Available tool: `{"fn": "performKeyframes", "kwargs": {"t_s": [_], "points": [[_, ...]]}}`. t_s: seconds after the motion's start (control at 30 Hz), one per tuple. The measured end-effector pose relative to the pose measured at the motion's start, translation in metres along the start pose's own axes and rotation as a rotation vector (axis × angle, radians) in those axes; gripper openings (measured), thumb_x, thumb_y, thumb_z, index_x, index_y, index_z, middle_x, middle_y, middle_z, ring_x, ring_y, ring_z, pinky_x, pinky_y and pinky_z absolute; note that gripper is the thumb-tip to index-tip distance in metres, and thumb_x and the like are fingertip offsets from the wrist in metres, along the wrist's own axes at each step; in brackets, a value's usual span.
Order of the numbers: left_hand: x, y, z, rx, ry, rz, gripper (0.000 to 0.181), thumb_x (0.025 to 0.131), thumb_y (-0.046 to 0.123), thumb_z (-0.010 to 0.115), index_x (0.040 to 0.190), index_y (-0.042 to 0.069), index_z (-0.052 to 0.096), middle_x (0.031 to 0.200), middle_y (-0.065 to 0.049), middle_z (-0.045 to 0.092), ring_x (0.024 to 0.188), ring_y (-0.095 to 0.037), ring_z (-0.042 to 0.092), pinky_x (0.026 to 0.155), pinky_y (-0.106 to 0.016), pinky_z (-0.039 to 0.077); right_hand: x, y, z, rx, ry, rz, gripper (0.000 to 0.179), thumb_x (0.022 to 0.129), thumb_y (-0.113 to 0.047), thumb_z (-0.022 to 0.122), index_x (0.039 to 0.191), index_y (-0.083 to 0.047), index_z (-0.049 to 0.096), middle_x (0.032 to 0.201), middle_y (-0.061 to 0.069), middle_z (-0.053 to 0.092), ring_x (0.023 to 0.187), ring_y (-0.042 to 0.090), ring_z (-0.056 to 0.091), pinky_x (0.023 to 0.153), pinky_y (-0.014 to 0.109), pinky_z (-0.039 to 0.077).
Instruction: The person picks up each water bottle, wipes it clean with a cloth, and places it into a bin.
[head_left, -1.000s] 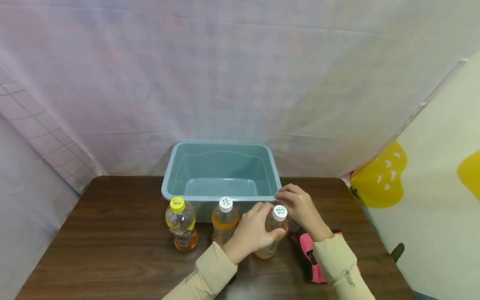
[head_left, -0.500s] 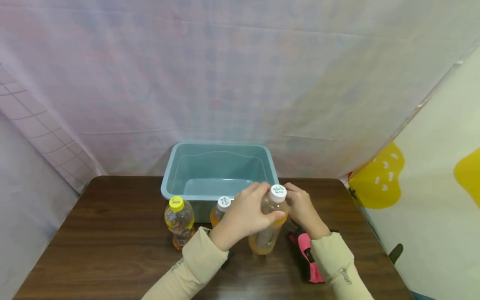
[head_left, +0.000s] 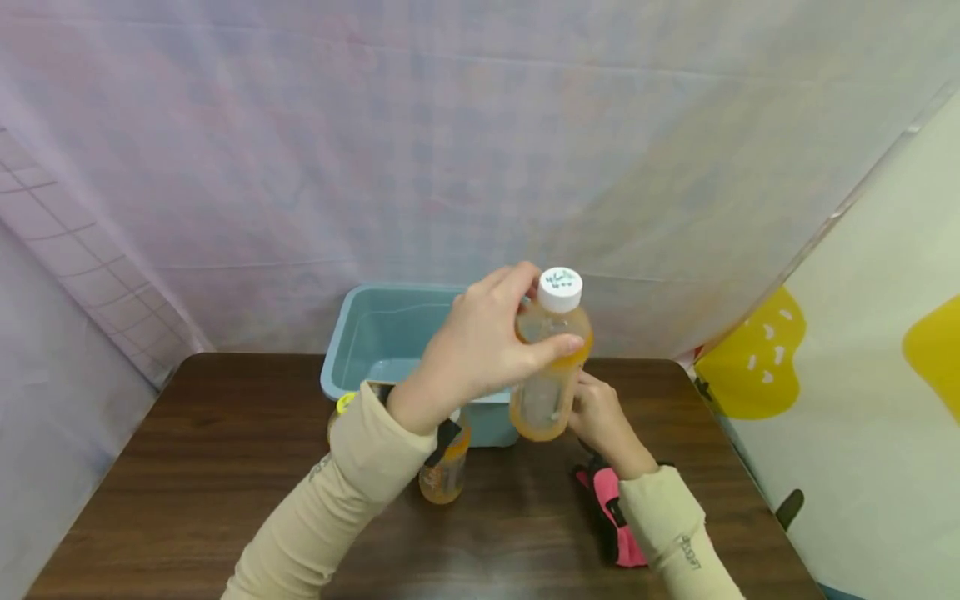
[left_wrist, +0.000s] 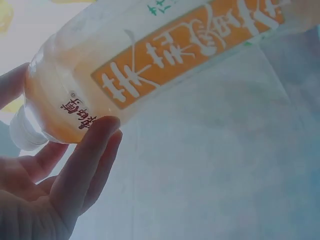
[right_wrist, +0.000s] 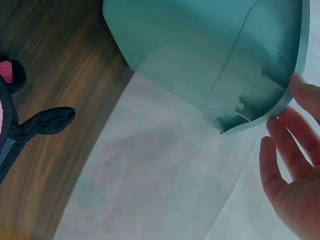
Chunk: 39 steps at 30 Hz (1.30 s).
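Observation:
In the head view my left hand (head_left: 483, 333) grips a clear plastic drink bottle (head_left: 542, 404) near its shoulder and holds it above the table, white cap uppermost. The left wrist view shows thumb and fingers around that bottle's (left_wrist: 60, 95) capped end, with an orange label along its side. My right hand (head_left: 600, 417) is at the right side of a blue-green plastic tub (head_left: 337, 342), partly behind the bottle. Seen from the right wrist, thumb and fingertips of this right hand (right_wrist: 300, 195) pinch the tub's rim (right_wrist: 285, 102) at a corner.
A second white-capped bottle (head_left: 442, 479) stands before the tub, partly covered by the left sleeve. Just left of it, a yellow cap (head_left: 345, 403) peeks out. Pink-and-black gloves (head_left: 618, 512) lie by the right forearm on the brown table (head_left: 187, 500). A curtain (head_left: 375, 167) hangs behind.
My left hand has lifted the bottle up from the table, its sleeve now covering more of the other bottles. My right hand has dropped slightly lower at the tub's right side.

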<state>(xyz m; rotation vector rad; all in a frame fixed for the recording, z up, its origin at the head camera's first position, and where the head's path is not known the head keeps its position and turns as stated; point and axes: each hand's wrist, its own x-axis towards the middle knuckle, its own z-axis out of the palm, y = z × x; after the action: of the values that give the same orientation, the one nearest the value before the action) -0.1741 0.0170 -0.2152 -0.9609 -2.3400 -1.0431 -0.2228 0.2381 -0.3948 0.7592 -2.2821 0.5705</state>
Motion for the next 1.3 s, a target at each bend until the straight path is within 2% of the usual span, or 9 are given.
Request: {"fn": "performKeyframes", "kwargs": {"t_s": [0.13,0.27,0.47,0.6,0.73,0.9,1.1,1.3], "points": [[0.021,-0.005,-0.011,-0.002,-0.028,-0.039,0.043,0.077,0.038,0.070,0.101,0.008,0.051,0.096,-0.003,0.057,0.087,-0.014,0.054,0.071,-0.027,0.046,0.000,0.000,0.000,0.036,-0.012,-0.015,0.020,0.059,0.008,0.077,0.074,-0.003,0.070,0.076,0.005,0.062,0.064,0.017,0.061,0.056,0.033,0.049],[0.043,-0.022,-0.010,0.026,-0.067,-0.131,0.047,0.076,0.040,0.070,0.104,0.008,0.050,0.103,-0.005,0.057,0.095,-0.017,0.054,0.076,-0.030,0.046,0.002,-0.001,0.000,0.093,-0.019,-0.028,0.018,0.061,0.005,0.078,0.073,-0.006,0.070,0.073,0.002,0.059,0.061,0.012,0.058,0.054,0.026,0.047],[0.064,-0.061,0.012,0.077,-0.137,-0.255,0.048,0.076,0.045,0.068,0.105,0.011,0.049,0.106,-0.005,0.057,0.095,-0.019,0.054,0.077,-0.033,0.046,0.002,-0.001,0.000,0.083,0.012,-0.051,0.018,0.061,0.003,0.079,0.072,-0.007,0.071,0.071,0.001,0.059,0.061,0.011,0.058,0.054,0.022,0.046],[0.072,-0.085,0.033,0.098,-0.191,-0.297,0.050,0.075,0.047,0.068,0.106,0.011,0.050,0.101,-0.004,0.058,0.089,-0.018,0.056,0.074,-0.032,0.046,0.001,0.000,0.000,0.073,0.014,-0.050,0.019,0.059,0.004,0.079,0.072,-0.007,0.071,0.071,0.001,0.060,0.061,0.012,0.059,0.055,0.022,0.047],[0.076,-0.103,0.050,0.077,-0.230,-0.296,0.046,0.075,0.042,0.070,0.102,0.009,0.052,0.094,-0.005,0.059,0.083,-0.018,0.055,0.072,-0.032,0.045,0.000,-0.001,-0.001,0.073,0.013,-0.043,0.018,0.060,0.003,0.079,0.072,-0.008,0.071,0.072,0.001,0.060,0.062,0.011,0.059,0.055,0.021,0.047],[0.074,-0.120,0.066,0.075,-0.300,-0.296,0.041,0.077,0.036,0.070,0.101,0.009,0.050,0.095,-0.006,0.059,0.084,-0.020,0.056,0.073,-0.032,0.045,0.000,-0.001,0.000,0.067,0.014,-0.042,0.017,0.061,0.001,0.079,0.073,-0.008,0.071,0.072,0.000,0.061,0.062,0.011,0.060,0.055,0.022,0.047],[0.070,-0.130,0.075,0.130,-0.357,-0.300,0.042,0.073,0.032,0.074,0.099,0.006,0.053,0.094,-0.007,0.060,0.085,-0.022,0.058,0.073,-0.032,0.046,-0.001,0.000,0.002,0.067,0.021,-0.051,0.018,0.061,0.001,0.080,0.073,-0.008,0.071,0.072,0.000,0.061,0.064,0.012,0.061,0.055,0.023,0.048],[0.071,-0.138,0.082,0.152,-0.411,-0.361,0.048,0.071,0.032,0.076,0.106,0.007,0.054,0.099,-0.006,0.060,0.089,-0.021,0.057,0.076,-0.033,0.047,0.001,-0.001,0.002,0.062,0.014,-0.053,0.018,0.061,0.001,0.080,0.073,-0.008,0.071,0.072,0.000,0.061,0.064,0.012,0.061,0.056,0.023,0.048]]}}
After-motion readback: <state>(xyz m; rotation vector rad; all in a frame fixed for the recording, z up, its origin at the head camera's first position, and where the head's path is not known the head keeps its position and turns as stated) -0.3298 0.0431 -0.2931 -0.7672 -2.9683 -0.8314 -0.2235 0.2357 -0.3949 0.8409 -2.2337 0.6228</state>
